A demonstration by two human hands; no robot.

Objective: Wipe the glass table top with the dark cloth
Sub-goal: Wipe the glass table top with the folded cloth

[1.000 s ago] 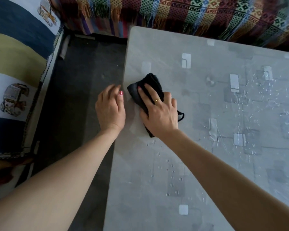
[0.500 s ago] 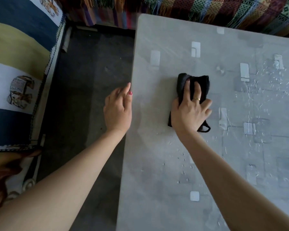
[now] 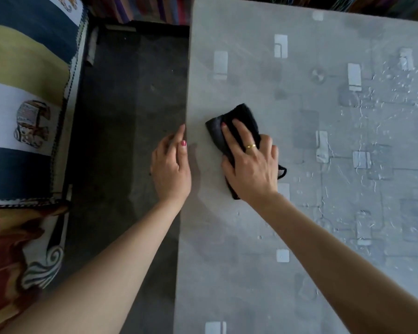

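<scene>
Grey glass table top (image 3: 299, 237), droplets scattered right of the hands. Left hand (image 3: 170, 168) at the table's left edge, fingers straight and relaxed, holding nothing. Right hand (image 3: 250, 165) just beside it, flat, pressing the dark cloth (image 3: 237, 118) onto the glass. Beyond: fringed striped blanket (image 3: 155, 8); patterned cushion (image 3: 29, 92) far left.

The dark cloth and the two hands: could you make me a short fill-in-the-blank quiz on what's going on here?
1. The right hand presses the dark cloth flat on the ____ table top.
2. The left hand rests at the table's ____ edge.
3. A gold ____ shows on a finger of the right hand.
4. Water droplets lie to the ____ of the cloth.

Missing words: glass; left; ring; right
</scene>
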